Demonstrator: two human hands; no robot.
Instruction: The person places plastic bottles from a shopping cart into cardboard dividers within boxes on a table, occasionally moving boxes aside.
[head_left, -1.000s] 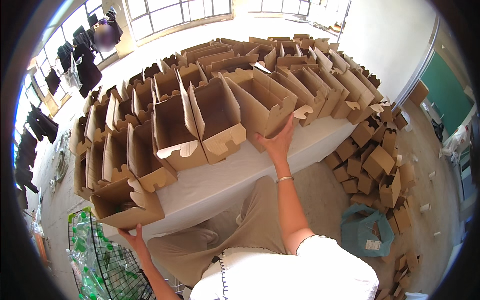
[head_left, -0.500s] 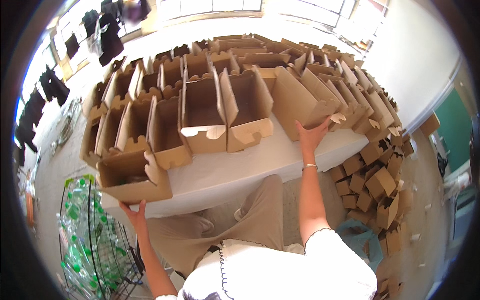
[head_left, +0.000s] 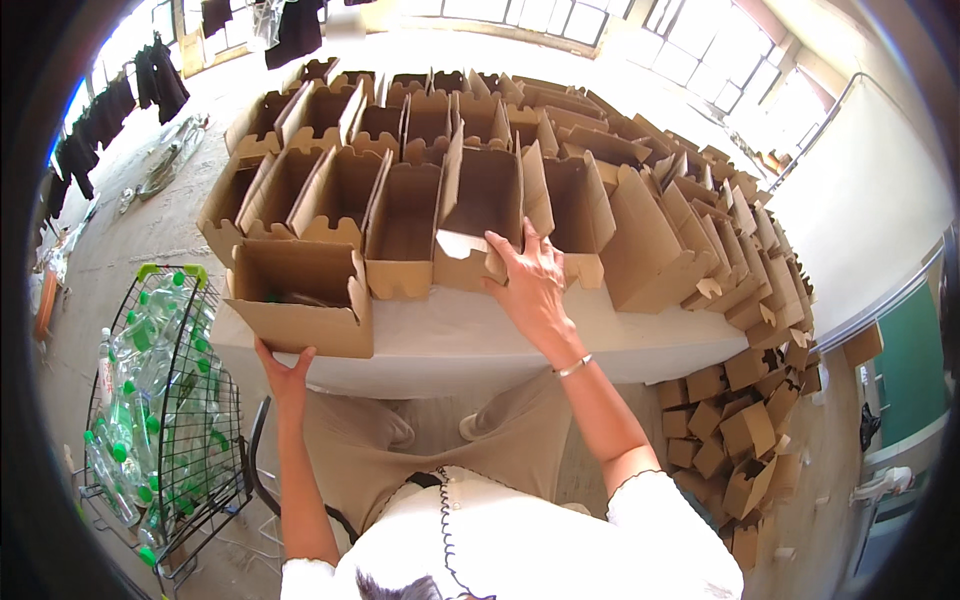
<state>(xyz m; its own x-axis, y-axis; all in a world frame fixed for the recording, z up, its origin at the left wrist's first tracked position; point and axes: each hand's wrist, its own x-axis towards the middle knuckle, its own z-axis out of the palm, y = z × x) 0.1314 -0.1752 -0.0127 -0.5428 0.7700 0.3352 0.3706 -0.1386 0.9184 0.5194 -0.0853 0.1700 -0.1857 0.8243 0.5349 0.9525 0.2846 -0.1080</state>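
My left hand is at the lower near edge of an open cardboard box at the near left of the table. Its thumb and a finger press against that edge, and the other fingers are hidden beneath. Inside the box lies something clear that I cannot make out. My right hand rests with spread fingers against the near ends of two neighbouring boxes. The left one is an open cardboard box with a pale, bright front flap; the right one is another open box.
Rows of open cardboard boxes cover the white-topped table. Left of it stands a black wire cart full of clear bottles with green caps. Small cardboard boxes lie heaped on the floor at right. Dark clothes hang far left.
My right hand has moved left, from a box right of centre to the two middle boxes. My left hand stays at the same near-left box. The whole view has shifted.
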